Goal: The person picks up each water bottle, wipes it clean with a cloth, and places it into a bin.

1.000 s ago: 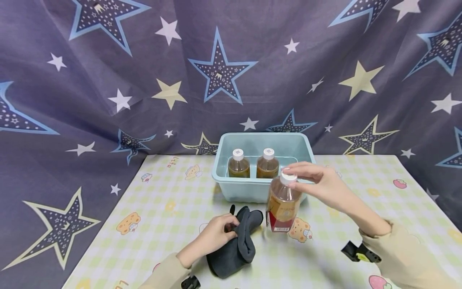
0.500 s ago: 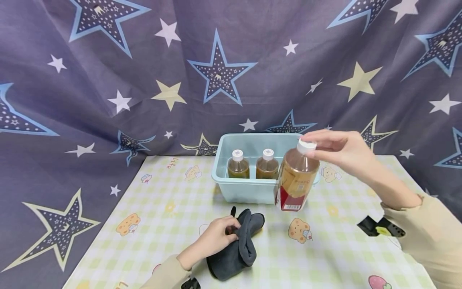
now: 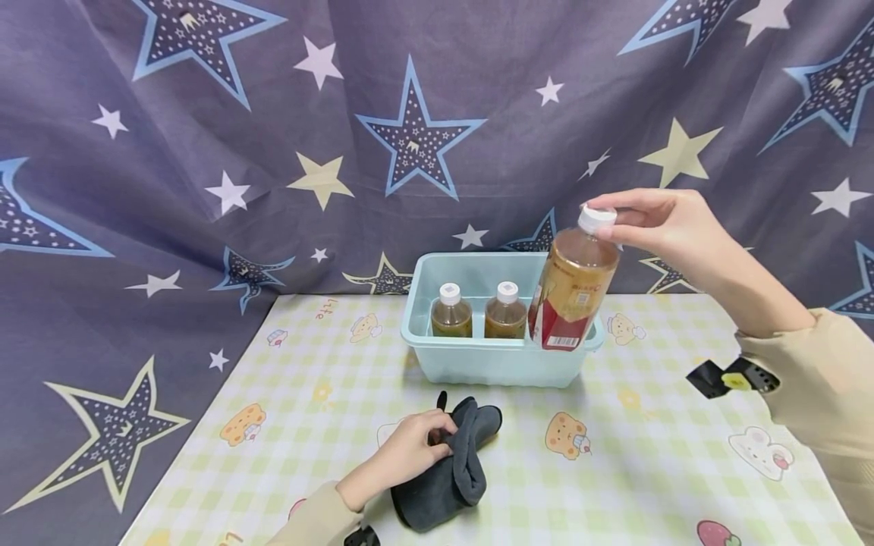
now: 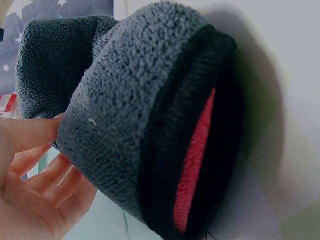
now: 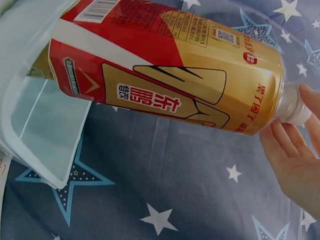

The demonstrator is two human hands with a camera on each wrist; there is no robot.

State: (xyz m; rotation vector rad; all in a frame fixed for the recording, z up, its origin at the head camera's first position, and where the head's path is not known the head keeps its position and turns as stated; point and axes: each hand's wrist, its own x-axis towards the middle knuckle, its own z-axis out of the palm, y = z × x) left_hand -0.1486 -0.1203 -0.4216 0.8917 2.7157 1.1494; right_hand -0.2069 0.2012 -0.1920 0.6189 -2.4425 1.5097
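Note:
My right hand [image 3: 672, 220] pinches the white cap of a plastic drink bottle [image 3: 573, 280] with a gold and red label. The bottle hangs slightly tilted at the right part of a light blue bin [image 3: 492, 364]. Its base overlaps the bin's front rim in the head view; the right wrist view shows the bottle [image 5: 175, 75] lengthwise beside the bin wall [image 5: 45, 115]. My left hand [image 3: 413, 447] pinches a folded dark grey fleece item [image 3: 437, 485] on the table. In the left wrist view, this fleece item [image 4: 115, 110] has a black-edged opening and red lining.
Inside the bin two white-capped bottles, one at left [image 3: 451, 315] and one at centre [image 3: 506, 315], stand upright. A checked tablecloth [image 3: 300, 432] covers the table. Behind it hangs a dark curtain [image 3: 273, 121] with a star print.
My right hand has lifted the bottle up and to the right, from in front of the bin to rim height. The left hand and fleece item have stayed nearly still.

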